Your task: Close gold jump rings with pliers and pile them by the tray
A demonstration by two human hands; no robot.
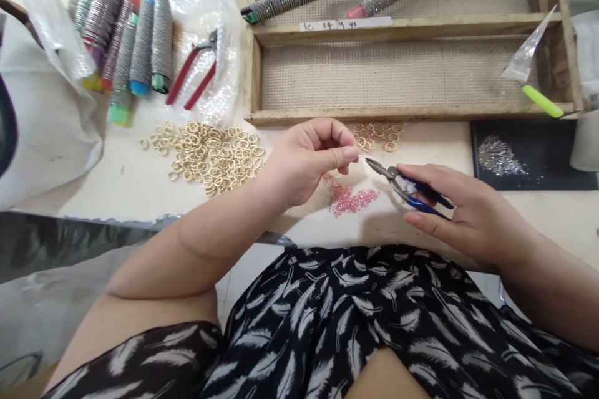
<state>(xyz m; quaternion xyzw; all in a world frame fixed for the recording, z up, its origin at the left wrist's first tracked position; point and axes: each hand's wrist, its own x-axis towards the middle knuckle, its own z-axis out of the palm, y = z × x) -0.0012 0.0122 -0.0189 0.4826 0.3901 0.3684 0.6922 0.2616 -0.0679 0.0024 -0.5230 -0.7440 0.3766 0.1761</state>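
Observation:
My left hand (318, 159) is closed in a pinch of thumb and forefinger on something tiny at the fingertips, too small to name. Close to its right, my right hand (468, 212) grips pliers (397, 186) with blue handles, their dark jaws pointing at the pinched fingertips. Below my left hand lies a spread of small pink beads (350, 201). Several gold rings (386, 135) sit just behind the fingertips. A larger heap of gold rings (215, 156) is left of my left hand.
Behind stands a wooden mesh tray (350, 78) holding two wire-wound rods. At the right, a black mat (547, 162) carries small silvery pieces (500, 156). Red-handled cutters (201, 68) and several wire-wound rods (161, 43) lie on plastic at the left.

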